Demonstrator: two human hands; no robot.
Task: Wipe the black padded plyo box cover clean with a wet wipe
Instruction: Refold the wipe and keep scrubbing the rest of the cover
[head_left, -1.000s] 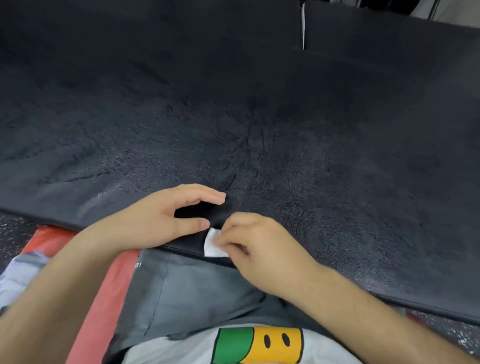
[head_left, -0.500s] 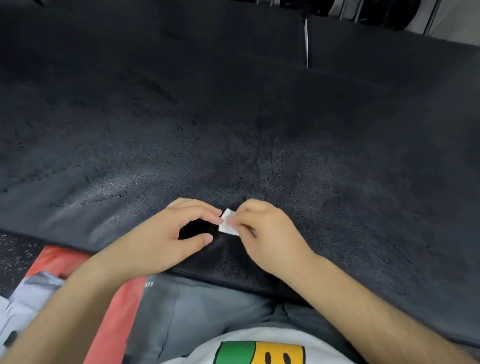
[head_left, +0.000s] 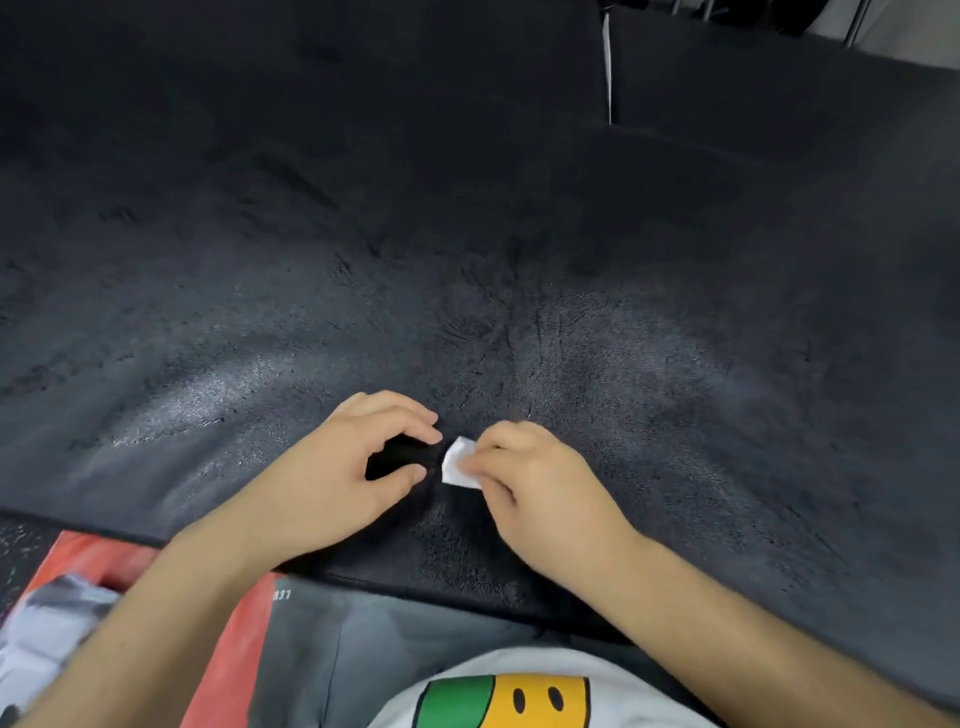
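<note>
The black padded cover (head_left: 519, 234) fills most of the view, its surface creased and shiny in patches. A small folded white wet wipe (head_left: 457, 464) lies against the cover near its front edge. My right hand (head_left: 535, 483) pinches the wipe between thumb and fingers. My left hand (head_left: 358, 467) rests just left of it, arched, with thumb and fingertips touching the cover and nothing between them. Its fingertips almost reach the wipe's left edge.
The cover's front edge (head_left: 467, 592) runs just above my lap. A red bag or sheet (head_left: 228, 654) lies on the speckled floor at the lower left. At the back, a thin white cord (head_left: 609, 62) hangs in a gap between black pads.
Both hands have moved from the cover's front edge further onto its top. The right hand carried the wipe along, and the left hand stayed beside it.
</note>
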